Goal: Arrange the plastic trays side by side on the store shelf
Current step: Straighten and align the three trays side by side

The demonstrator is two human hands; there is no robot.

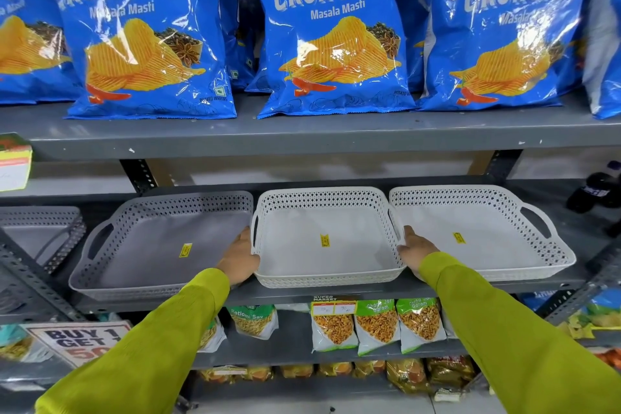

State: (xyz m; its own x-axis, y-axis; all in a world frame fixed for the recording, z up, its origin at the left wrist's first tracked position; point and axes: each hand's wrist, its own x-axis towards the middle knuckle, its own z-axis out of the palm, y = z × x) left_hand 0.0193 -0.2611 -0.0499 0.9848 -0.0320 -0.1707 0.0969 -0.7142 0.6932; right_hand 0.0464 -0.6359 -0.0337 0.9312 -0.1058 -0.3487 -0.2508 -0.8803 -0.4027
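Three perforated plastic trays stand in a row on the grey middle shelf [302, 294]. The grey tray [148, 245] is on the left, a white tray [295, 245] sits in the middle and a second white tray [487, 222] is on the right. Each has a small yellow sticker inside. My left hand [239, 257] grips the middle tray's left handle side, and my right hand [415, 250] grips its right handle side. Both arms wear lime-green sleeves. The middle tray touches or nearly touches its neighbours.
Blue Crunchem crisp bags [332, 30] fill the shelf above. Another grey tray [40, 228] lies at the far left on an adjoining shelf. Snack packets [376, 326] and a "Buy 1 Get 1" sign [77, 343] sit on the shelf below. A dark object [594, 191] lies at the far right.
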